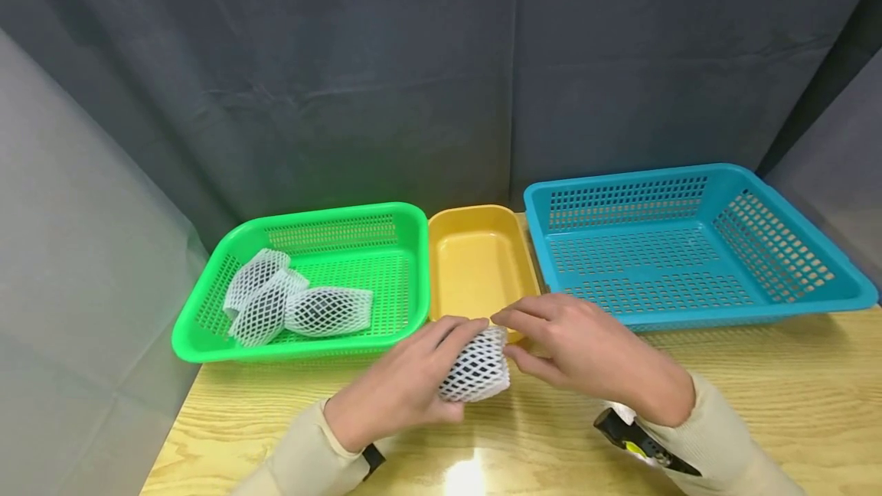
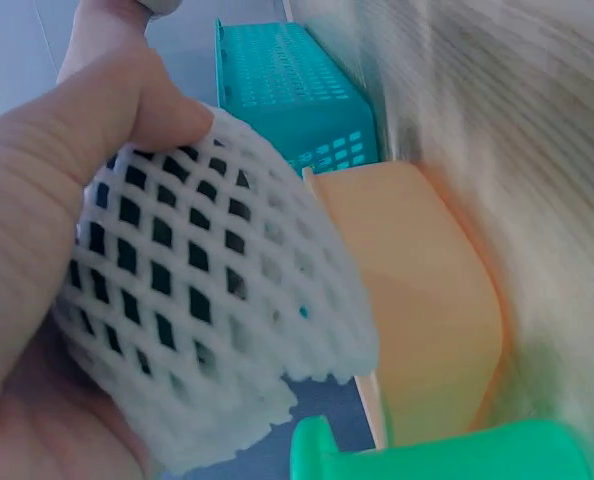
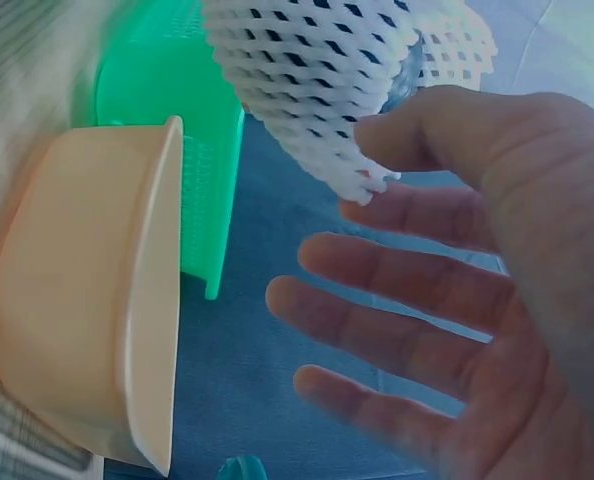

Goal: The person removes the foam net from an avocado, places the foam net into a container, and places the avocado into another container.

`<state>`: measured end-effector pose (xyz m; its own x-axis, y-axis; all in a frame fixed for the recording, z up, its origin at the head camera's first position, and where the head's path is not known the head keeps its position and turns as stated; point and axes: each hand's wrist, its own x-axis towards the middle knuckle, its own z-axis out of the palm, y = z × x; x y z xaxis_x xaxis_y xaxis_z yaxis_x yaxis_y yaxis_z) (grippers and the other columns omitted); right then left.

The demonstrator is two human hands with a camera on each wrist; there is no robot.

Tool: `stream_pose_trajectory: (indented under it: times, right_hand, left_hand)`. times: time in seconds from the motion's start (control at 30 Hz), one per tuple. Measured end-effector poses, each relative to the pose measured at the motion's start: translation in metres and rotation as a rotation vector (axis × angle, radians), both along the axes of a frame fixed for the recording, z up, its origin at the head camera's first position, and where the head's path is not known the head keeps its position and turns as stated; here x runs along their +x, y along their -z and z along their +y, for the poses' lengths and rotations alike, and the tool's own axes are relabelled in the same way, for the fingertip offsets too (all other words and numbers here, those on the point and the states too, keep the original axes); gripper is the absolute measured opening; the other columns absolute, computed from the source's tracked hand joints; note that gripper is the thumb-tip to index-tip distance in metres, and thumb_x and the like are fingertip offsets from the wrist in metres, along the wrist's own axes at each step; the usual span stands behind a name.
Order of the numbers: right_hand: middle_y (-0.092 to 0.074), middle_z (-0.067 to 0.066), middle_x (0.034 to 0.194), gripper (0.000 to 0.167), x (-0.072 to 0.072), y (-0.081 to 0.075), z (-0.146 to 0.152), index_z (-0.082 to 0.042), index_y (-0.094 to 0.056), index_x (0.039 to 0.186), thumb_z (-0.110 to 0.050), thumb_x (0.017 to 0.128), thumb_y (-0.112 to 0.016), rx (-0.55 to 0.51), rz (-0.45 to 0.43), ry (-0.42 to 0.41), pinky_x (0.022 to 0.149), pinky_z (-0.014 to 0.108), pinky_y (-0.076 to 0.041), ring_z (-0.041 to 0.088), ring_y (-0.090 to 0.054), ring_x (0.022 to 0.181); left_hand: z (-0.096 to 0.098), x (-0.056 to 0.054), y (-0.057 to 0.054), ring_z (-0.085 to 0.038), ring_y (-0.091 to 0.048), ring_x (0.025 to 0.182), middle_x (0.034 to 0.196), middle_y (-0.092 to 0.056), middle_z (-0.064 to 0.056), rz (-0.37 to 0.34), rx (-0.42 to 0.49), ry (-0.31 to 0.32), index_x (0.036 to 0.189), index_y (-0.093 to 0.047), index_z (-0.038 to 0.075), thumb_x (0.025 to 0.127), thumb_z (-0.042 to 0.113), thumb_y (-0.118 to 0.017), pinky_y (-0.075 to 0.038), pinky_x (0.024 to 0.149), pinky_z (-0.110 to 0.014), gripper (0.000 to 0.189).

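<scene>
A white foam net sleeve [image 1: 478,370] with something dark inside is gripped by my left hand [image 1: 406,381], above the wooden table. What the dark thing is, the mesh hides. My right hand [image 1: 586,343] is at the sleeve's right end; in the right wrist view its thumb and index finger pinch the net's edge, while the other fingers are spread apart. The left wrist view shows the left thumb over the top of the sleeve [image 2: 207,270] and its ragged open end. Several similar netted dark things [image 1: 327,312] lie in the green basket [image 1: 303,217].
Between the green basket and a larger blue basket [image 1: 854,293] on the right stands a yellow tray [image 1: 475,270], just beyond my hands. All three rest on the wooden table [image 1: 772,381]. A dark cloth [image 1: 386,75] hangs behind them, and a pale cloth is at the left.
</scene>
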<state>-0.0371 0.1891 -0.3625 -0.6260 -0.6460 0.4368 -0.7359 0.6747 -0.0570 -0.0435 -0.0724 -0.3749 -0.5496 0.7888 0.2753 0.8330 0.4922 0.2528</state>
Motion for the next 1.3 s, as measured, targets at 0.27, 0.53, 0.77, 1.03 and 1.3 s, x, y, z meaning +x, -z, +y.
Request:
stream_pose_trajectory:
  times: [0.27, 0.53, 0.77, 1.03, 1.3]
  right_hand:
    - [-0.072, -0.011, 0.091, 0.017, 0.003, 0.004, 0.0, -0.018, -0.076, 0.099, -0.024, 0.083, -0.08, -0.01, 0.004, -0.035, 0.074, 0.03, -0.059, 0.007, -0.067, 0.082]
    - [-0.062, -0.012, 0.071, 0.007, 0.005, 0.006, -0.001, -0.019, -0.071, 0.081, -0.019, 0.08, -0.077, 0.011, -0.004, -0.073, 0.062, 0.025, -0.05, 0.002, -0.052, 0.065]
    - [-0.069, -0.011, 0.081, 0.012, 0.006, 0.01, -0.003, -0.02, -0.074, 0.089, -0.019, 0.077, -0.077, 0.054, -0.074, -0.103, 0.069, 0.028, -0.055, 0.006, -0.063, 0.073]
    - [-0.07, -0.012, 0.08, 0.01, 0.007, 0.012, -0.004, -0.019, -0.073, 0.086, -0.02, 0.076, -0.077, 0.074, -0.093, -0.073, 0.072, 0.029, -0.056, 0.005, -0.064, 0.075]
    - [-0.065, -0.014, 0.075, 0.009, 0.007, 0.012, -0.005, -0.022, -0.068, 0.078, -0.021, 0.078, -0.077, 0.079, -0.162, -0.079, 0.064, 0.024, -0.05, -0.002, -0.054, 0.07]
  left_hand:
    - [0.007, 0.003, 0.014, -0.008, -0.061, 0.115, 0.135, -0.06, 0.003, -0.05, -0.03, 0.04, 0.149, -0.045, 0.012, 0.069, 0.027, -0.089, -0.055, 0.098, -0.023, 0.093]
    - [0.012, 0.005, 0.026, -0.008, -0.062, 0.119, 0.139, -0.06, 0.003, -0.092, -0.056, 0.082, 0.152, -0.043, 0.011, 0.075, 0.035, -0.086, -0.054, 0.103, -0.022, 0.091]
    - [0.013, 0.003, 0.034, -0.008, -0.061, 0.118, 0.137, -0.06, 0.005, -0.137, -0.078, 0.087, 0.154, -0.041, 0.012, 0.077, 0.033, -0.084, -0.053, 0.103, -0.021, 0.091]
    - [0.013, -0.001, 0.042, -0.008, -0.06, 0.118, 0.137, -0.06, 0.004, -0.112, -0.053, 0.094, 0.152, -0.043, 0.012, 0.075, 0.033, -0.084, -0.053, 0.103, -0.022, 0.09]
    - [0.015, -0.005, 0.046, -0.008, -0.059, 0.123, 0.142, -0.058, 0.004, -0.169, -0.064, 0.071, 0.154, -0.041, 0.014, 0.075, 0.033, -0.085, -0.052, 0.107, -0.025, 0.092]
